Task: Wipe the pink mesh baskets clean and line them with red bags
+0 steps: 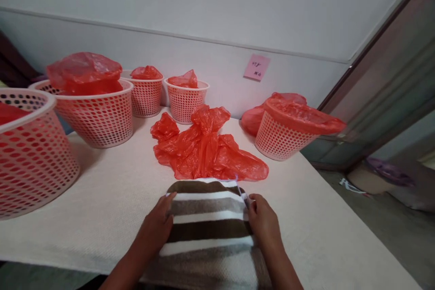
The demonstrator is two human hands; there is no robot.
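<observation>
A striped cloth (210, 207) in white, grey and dark olive-brown lies in front of me on the table, its near end running down towards the table edge. At its left side my left hand (154, 224) is closed on the edge, index finger and thumb along the fabric. My right hand (264, 219) pinches the right edge between thumb and fingers. A thin purple-and-dark strip (242, 192) rises from that hand along the cloth's corner; its kind is unclear. Just beyond the cloth lies a crumpled red plastic bag (204, 149).
On the white-covered table (112, 186), pink perforated baskets with red bags stand on the left, including a large basket (95, 118), and at the back, a smaller basket (186, 102). Another basket (280, 138) leans at right. A pink note (256, 67) is on the wall.
</observation>
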